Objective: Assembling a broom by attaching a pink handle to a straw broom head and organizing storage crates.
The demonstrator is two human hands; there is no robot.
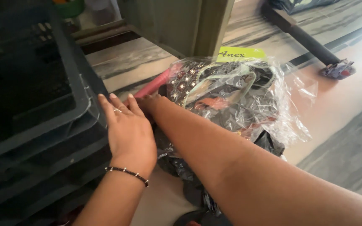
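Note:
My left hand (126,134) lies flat, fingers together, against the side of a dark plastic crate (34,113); it wears a ring and a beaded bracelet. My right hand (147,102) reaches across in front of it and is mostly hidden behind the left hand, at the edge of a clear plastic bag (235,96). The bag holds dark embroidered cloth with small round ornaments and a pale green trim. A pink tube-like thing (153,86) lies just past the right hand's fingers. Whether the right hand grips anything is hidden.
Stacked dark crates fill the left side. A yellow-green card (239,53) sticks up behind the bag. A long dark rod (302,37) lies on the marble floor at the upper right, ending at a small crumpled bundle (338,69). A wooden post (189,25) stands behind.

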